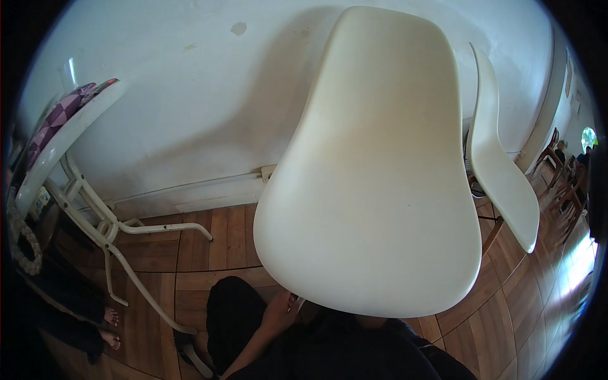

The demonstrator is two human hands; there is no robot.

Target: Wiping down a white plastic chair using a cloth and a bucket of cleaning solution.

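Note:
A cream moulded plastic chair [380, 190] fills the middle of the view, its seat towards me and its backrest near the wall. Below the seat's front left edge is my left hand [281, 308], its fingers curled round a small pale thing that I cannot identify. The seat's rim hides part of that hand's surroundings. My right hand is out of view. My dark-clothed knee [235, 318] shows to the left of my left forearm.
A second cream chair [503, 180] stands close on the right. To the left is a white table [71, 128] with tubular metal legs [114, 228] and a purple patterned item on top. Another person's bare feet [110, 335] are at lower left, beside a dark sandal [192, 356]. A white wall [190, 95] runs behind.

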